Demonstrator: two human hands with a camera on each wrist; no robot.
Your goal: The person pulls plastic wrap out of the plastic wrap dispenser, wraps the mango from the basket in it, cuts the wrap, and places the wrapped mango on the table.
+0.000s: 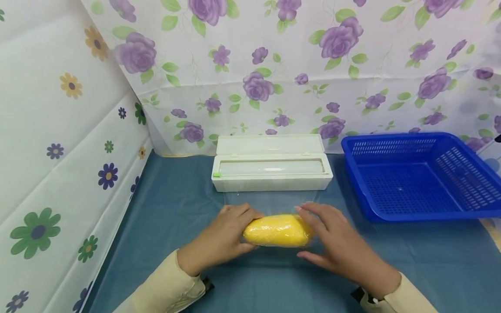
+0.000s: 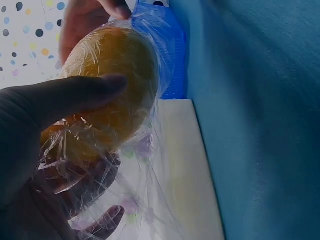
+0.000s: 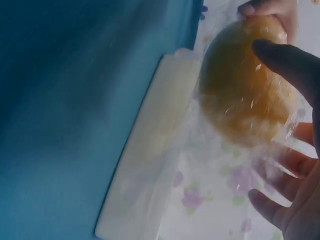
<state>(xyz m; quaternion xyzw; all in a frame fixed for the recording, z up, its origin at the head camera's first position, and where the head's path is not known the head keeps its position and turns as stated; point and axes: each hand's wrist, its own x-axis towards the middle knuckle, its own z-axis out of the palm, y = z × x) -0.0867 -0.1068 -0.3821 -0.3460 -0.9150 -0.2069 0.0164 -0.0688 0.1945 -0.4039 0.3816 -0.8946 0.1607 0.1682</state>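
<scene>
A yellow mango point(image 1: 278, 230), wrapped in clear cling film, lies crosswise between the two hands above the blue cloth. My left hand point(image 1: 225, 237) grips its left end; in the left wrist view the thumb point(image 2: 95, 92) presses on its side. Around the right end my right hand point(image 1: 338, 243) spreads its fingers and thumb, the fingertips close by the film. Loose film point(image 2: 155, 185) trails from the mango toward a white cling film dispenser point(image 1: 272, 182) behind it. In the right wrist view the film-covered mango point(image 3: 245, 85) sits beyond the right thumb.
The dispenser's lid point(image 1: 270, 144) stands raised at the back, with a green cutter tab point(image 1: 217, 174) at its left. A blue plastic basket point(image 1: 415, 216) sits at the right. Flowered sheets point(image 1: 235, 117) hang behind and on the left, over a blue tablecloth point(image 1: 172, 204).
</scene>
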